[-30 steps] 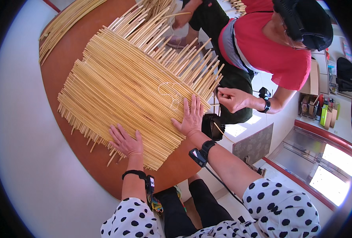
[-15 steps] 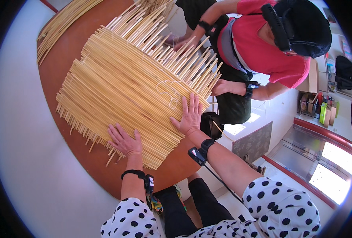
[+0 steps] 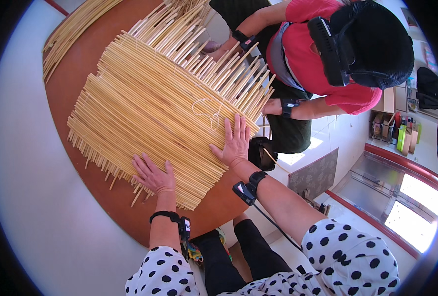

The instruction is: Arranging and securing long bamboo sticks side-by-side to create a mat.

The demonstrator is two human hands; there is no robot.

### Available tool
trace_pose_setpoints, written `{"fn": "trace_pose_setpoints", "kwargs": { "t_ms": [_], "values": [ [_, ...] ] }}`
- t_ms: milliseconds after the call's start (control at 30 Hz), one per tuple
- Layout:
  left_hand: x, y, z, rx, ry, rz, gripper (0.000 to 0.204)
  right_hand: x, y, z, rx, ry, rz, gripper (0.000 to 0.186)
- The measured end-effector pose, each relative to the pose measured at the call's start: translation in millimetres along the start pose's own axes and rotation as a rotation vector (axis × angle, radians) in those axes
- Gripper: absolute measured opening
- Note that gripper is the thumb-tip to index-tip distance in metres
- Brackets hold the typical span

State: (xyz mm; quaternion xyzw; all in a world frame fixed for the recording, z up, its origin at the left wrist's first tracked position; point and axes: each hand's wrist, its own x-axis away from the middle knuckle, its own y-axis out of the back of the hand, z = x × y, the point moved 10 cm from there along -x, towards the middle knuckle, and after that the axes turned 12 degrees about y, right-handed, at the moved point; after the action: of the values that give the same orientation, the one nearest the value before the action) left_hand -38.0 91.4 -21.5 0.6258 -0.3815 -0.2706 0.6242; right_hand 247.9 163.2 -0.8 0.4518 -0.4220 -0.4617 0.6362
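Observation:
A wide mat of straw-coloured reed stalks [image 3: 140, 103], laid side by side and tied with thin thread, covers much of the brown table [image 3: 81, 170]. My left hand [image 3: 154, 174] lies flat on its near edge, fingers spread. Further right, my right hand [image 3: 235, 145] rests with spread fingers near the mat's right corner. A loose loop of white thread [image 3: 214, 117] lies on the stalks just beyond my right fingers. Uneven stalk ends [image 3: 229, 74] stick out along the far right side, where a co-worker's hand [image 3: 272, 106] is partly hidden beneath them.
A co-worker in a red shirt [image 3: 303, 59] sits close against the mat's far right side. More loose stalks [image 3: 73, 34] lie along the table's far left edge. A black bag [image 3: 262, 154] is beside the table, right of my right hand.
The co-worker has leaned left and further over the mat, their hands reaching deeper under the stalk ends. My two hands stay in place on the mat.

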Motion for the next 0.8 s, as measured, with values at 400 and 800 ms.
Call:
{"fn": "trace_pose_setpoints", "kwargs": {
  "t_ms": [400, 800],
  "values": [
    [-0.5, -2.2, 0.9, -0.002, 0.007, 0.007, 0.093, -0.5, -0.7, -0.6, 0.008, -0.016, 0.033, 0.104],
    [-0.3, -3.2, 1.2, -0.004, 0.008, 0.014, 0.093, -0.3, -3.2, -1.1, 0.009, -0.018, 0.045, 0.104]
  ]
}}
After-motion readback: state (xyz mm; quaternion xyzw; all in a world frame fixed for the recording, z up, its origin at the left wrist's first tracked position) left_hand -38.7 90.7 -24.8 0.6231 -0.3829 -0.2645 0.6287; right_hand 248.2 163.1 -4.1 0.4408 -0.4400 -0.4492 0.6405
